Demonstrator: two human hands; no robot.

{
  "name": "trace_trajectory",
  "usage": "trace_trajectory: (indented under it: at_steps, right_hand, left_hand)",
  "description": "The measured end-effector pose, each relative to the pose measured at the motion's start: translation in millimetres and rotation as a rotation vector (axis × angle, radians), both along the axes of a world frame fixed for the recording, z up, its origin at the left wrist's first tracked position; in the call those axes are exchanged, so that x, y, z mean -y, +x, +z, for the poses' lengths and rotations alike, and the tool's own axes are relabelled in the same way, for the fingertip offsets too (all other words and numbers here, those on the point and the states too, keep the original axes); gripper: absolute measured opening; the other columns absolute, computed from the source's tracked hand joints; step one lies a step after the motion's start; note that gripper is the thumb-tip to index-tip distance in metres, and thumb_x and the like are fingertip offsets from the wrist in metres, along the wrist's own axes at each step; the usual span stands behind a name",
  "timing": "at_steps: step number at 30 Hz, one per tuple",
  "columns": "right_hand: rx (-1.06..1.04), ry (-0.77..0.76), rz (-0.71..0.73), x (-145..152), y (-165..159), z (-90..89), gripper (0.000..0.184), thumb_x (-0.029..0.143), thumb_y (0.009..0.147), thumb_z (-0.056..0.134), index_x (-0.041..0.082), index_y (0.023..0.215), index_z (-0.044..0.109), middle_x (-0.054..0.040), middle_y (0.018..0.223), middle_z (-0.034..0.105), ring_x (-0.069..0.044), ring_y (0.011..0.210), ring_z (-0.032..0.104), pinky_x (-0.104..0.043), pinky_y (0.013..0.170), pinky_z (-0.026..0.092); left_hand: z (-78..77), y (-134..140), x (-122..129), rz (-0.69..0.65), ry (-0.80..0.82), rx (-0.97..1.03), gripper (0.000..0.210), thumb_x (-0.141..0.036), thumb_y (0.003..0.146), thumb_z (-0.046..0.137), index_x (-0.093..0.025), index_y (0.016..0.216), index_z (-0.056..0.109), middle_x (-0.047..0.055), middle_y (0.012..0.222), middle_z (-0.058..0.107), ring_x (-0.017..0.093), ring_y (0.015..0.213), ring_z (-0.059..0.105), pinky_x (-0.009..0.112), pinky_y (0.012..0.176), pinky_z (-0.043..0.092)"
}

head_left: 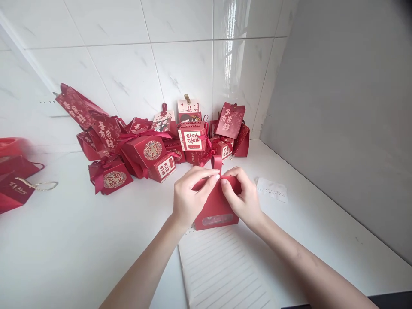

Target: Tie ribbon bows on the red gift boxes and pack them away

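A red gift box with a small clear window low on its front stands upright in the middle, at the far end of a lined notepad. From its top edge rises a loop of red ribbon. My left hand is closed, thumb and fingertips pinched at the foot of the ribbon. Across from it, my right hand grips the box's top edge, its thumb on the front and its fingers curled behind. Both sets of fingertips nearly meet. The knot or slot beneath them is hidden.
Several red boxes with ribbons are heaped along the tiled wall. More red boxes lie at the left edge, one with a gold cord. Right of my hands is a crumpled printed slip. A grey panel bounds the right.
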State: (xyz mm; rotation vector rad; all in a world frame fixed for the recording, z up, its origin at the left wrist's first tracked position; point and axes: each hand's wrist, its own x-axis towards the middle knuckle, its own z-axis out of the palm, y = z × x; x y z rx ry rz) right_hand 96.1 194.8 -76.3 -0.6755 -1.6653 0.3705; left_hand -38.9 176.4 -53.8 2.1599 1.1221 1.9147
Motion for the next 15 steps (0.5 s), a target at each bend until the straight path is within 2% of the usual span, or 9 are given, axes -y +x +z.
trace_trajectory:
  at_steps: [4, 8, 15]
  right_hand:
    - [0.003, 0.003, 0.001, -0.4, 0.3, -0.2, 0.009, 0.018, 0.087, 0.049, 0.021, 0.079, 0.047, 0.0014, 0.072, 0.053, -0.012, 0.064, 0.051, -0.026, 0.057, 0.041]
    - [0.019, 0.002, 0.007, -0.5, 0.9, -0.1, 0.007, 0.017, 0.085, 0.048, 0.021, 0.079, 0.047, 0.0012, 0.071, 0.053, -0.013, 0.063, 0.051, -0.026, 0.056, 0.041]
    - [0.017, -0.013, -0.015, 0.5, 0.8, 0.1, 0.008, 0.020, 0.087, 0.047, 0.022, 0.079, 0.047, 0.0003, 0.072, 0.054, -0.013, 0.062, 0.051, -0.028, 0.057, 0.042]
  left_hand:
    - [-1.9, 0.6, 0.1, 0.033, 0.061, -0.026, 0.014, -0.012, 0.082, 0.062, -0.021, 0.090, 0.069, -0.001, 0.085, 0.069, 0.010, 0.076, 0.065, 0.023, 0.072, 0.055]
    - [-2.8, -3.4, -1.3, 0.005, 0.117, -0.094, 0.021, -0.009, 0.082, 0.059, -0.020, 0.097, 0.068, 0.002, 0.091, 0.068, 0.012, 0.082, 0.064, 0.024, 0.074, 0.055]
    - [-4.8, -5.6, 0.4, 0.048, 0.143, -0.145, 0.022, -0.010, 0.082, 0.056, -0.020, 0.100, 0.066, 0.002, 0.092, 0.067, 0.014, 0.082, 0.064, 0.027, 0.074, 0.055]
